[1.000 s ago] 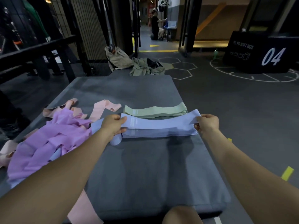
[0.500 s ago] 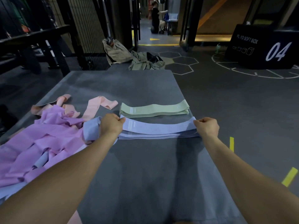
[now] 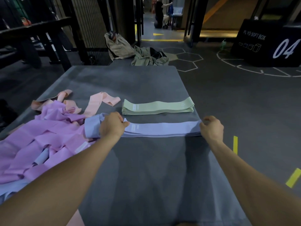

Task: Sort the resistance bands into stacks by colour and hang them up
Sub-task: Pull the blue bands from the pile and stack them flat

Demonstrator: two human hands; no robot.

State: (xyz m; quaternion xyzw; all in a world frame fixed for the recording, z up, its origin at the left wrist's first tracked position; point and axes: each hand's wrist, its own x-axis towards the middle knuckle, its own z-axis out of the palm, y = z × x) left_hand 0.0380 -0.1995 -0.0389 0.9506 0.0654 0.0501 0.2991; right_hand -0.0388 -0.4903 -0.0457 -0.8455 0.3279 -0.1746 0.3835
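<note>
A flat stack of light blue bands [image 3: 162,130] lies across the grey mat [image 3: 146,176]. My left hand [image 3: 112,126] pinches the left end of the top blue band, and my right hand [image 3: 211,128] pinches its right end, holding it stretched flat on the stack. Just beyond it sits a neat stack of green bands [image 3: 158,106]. To the left is a tangled heap of purple bands [image 3: 48,137] with pink bands [image 3: 97,103] and a few blue ones mixed in.
The mat's right edge drops to a dark floor with yellow tape marks [image 3: 235,144]. Bags and clothes [image 3: 138,53] lie past the mat's far end. A black box marked 04 [image 3: 268,44] stands at the far right. A person [image 3: 158,12] is in the doorway far ahead.
The blue band held between both hands has come down from a raised, sagging position onto the blue stack and now lies flat and taut.
</note>
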